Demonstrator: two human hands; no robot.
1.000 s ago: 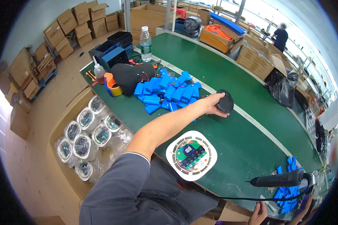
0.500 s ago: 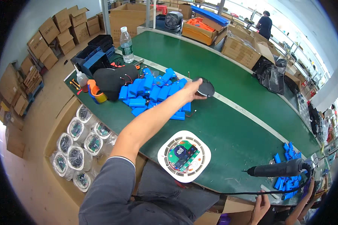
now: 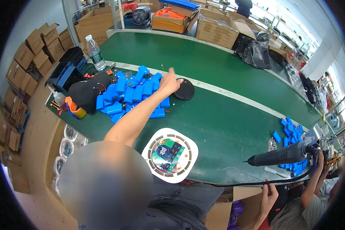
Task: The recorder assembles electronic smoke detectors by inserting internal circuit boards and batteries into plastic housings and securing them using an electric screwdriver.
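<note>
My left hand (image 3: 168, 82) is held over the far side of the table, its fingers apart, one pointing up. Its thumb is beside the rim of a round black disc (image 3: 184, 89), which lies flat on the green tabletop. Blue battery packs (image 3: 128, 94) with thin wires are piled beneath and left of that wrist. Close to my lap is a white rounded-square housing (image 3: 193, 151), with a green circuit board (image 3: 176, 156) and small round display showing inside. At the near table edge, my right hand (image 3: 269, 196) pinches a black cable (image 3: 239, 185); its fingertips are partly hidden.
A dark electric screwdriver (image 3: 278, 155) hangs at the right, near more blue battery packs (image 3: 293, 132) and a co-worker's arm (image 3: 312, 184). On the left stand a water bottle (image 3: 95, 53), a black cloth bundle (image 3: 84, 94) and an orange tape roll (image 3: 75, 108). Cartons (image 3: 216, 30) line the back.
The view has shifted right, so things appear further left. My left hand has let go of the black disc, which was tilted in its grasp and now lies flat. My right hand stays at the cable.
</note>
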